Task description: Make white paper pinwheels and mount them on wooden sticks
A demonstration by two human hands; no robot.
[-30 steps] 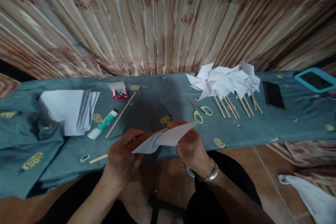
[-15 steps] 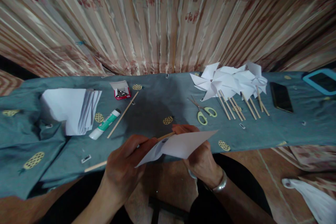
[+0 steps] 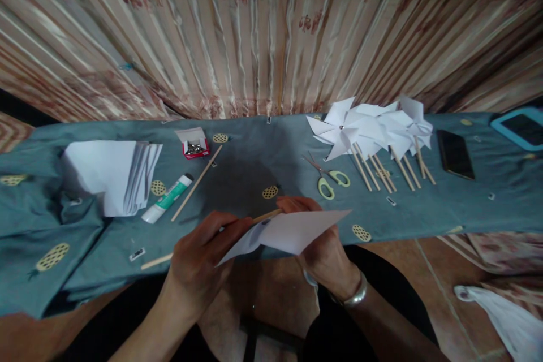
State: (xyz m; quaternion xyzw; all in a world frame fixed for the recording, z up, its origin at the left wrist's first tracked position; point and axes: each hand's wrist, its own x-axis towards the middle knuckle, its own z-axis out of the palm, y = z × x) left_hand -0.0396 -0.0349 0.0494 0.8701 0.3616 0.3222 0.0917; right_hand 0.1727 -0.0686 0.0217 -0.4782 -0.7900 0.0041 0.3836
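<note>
A white paper pinwheel [image 3: 292, 232] is held up in front of me, above the near table edge, its folded blades partly hiding my fingers. My left hand [image 3: 203, 249] is closed around a thin wooden stick [image 3: 156, 262], whose far part passes behind the paper. My right hand [image 3: 326, 257], with a silver bracelet at the wrist, closes on the pinwheel from the right, its fingers at the stick's upper end. What the fingertips press behind the paper is hidden.
On the blue-green cloth [image 3: 237, 203] lie folded white papers [image 3: 102, 169], a glue stick [image 3: 167, 198], another wooden stick [image 3: 197, 182] and an opened red box of metal pins [image 3: 195, 149]. To the right are green-handled scissors [image 3: 326, 176], several finished pinwheels [image 3: 365, 124], a phone [image 3: 455, 154] and a blue-framed device [image 3: 521, 129].
Both hands keep their hold on the pinwheel and stick. The stick's left end has risen slightly, and the whole view has shifted a little.
</note>
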